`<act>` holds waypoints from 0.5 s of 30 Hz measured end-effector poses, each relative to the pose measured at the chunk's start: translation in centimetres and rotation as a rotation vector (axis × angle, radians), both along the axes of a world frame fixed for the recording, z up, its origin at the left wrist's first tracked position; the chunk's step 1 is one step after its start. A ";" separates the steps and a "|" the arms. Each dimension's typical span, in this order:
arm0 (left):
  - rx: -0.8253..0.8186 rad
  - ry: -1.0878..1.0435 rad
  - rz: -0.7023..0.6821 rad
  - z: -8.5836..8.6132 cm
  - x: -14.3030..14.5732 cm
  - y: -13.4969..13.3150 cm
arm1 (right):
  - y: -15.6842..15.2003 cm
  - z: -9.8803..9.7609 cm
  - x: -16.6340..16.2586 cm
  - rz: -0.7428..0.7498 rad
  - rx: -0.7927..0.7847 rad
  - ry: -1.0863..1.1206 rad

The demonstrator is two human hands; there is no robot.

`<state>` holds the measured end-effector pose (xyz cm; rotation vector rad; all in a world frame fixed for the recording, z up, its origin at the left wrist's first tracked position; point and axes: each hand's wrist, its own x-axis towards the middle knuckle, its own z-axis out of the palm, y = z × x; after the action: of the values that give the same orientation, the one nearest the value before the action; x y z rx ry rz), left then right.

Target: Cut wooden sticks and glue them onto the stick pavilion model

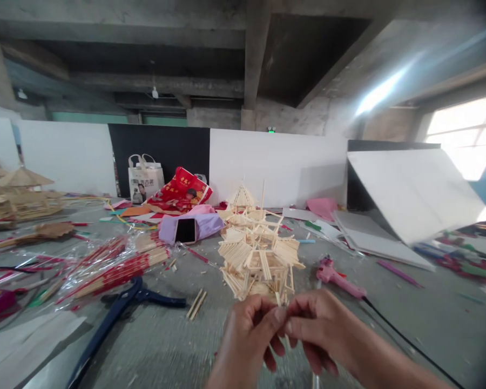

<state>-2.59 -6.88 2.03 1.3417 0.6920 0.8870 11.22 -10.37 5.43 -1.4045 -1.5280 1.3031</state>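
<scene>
left hand: we saw the left hand (247, 340) curled in a narrow pinch, its fingertips against those of the right.
right hand: we saw the right hand (319, 329) pinched just as narrowly around a thin wooden stick (276, 346), partly hidden by the fingers.
model: the wooden stick model (255, 254) stood directly ahead of the hands, on the concrete floor (157, 346) as far as we could tell; its lower edge met the fingers.
nearby: a pink hot glue gun (334, 276) lay to the right, with its black cord (405, 335) running beneath the right forearm; loose sticks (195, 303) and a blue-handled cutter (123, 297) lay to the left.
risk: we judged that a knock from the hands could have toppled the model, and that a tug on the cord could have dragged the glue gun toward it.
</scene>
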 end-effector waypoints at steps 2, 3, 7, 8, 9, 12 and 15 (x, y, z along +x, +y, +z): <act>-0.019 -0.024 -0.005 -0.3 -0.2 -0.2 | 0.1 -0.2 -0.1 -0.027 -0.037 0.076; -0.022 -0.023 0.002 -0.4 -0.4 -0.3 | 0.1 -0.4 -0.3 -0.018 -0.046 0.105; -0.021 0.072 0.046 -1.3 -1.2 -0.5 | 0.0 -1.5 -1.0 -0.011 -0.106 0.085; -0.013 0.106 0.070 -1.6 -1.5 -0.4 | -0.1 -1.8 -1.1 -0.025 -0.123 0.033; 0.000 0.133 0.105 -1.8 -1.9 -0.4 | -0.2 -2.2 -1.0 -0.031 -0.126 -0.053; 0.064 0.158 0.257 -2.5 -2.9 -0.4 | -0.8 -3.0 -0.7 -0.091 0.086 -0.479; 0.139 0.213 0.369 -3.0 -3.0 -0.6 | -0.9 -3.3 -0.5 -0.154 0.319 -0.625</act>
<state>-5.57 -7.52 -0.96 1.4720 1.0839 1.1098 10.68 -11.28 2.12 -1.7588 -1.8702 0.5049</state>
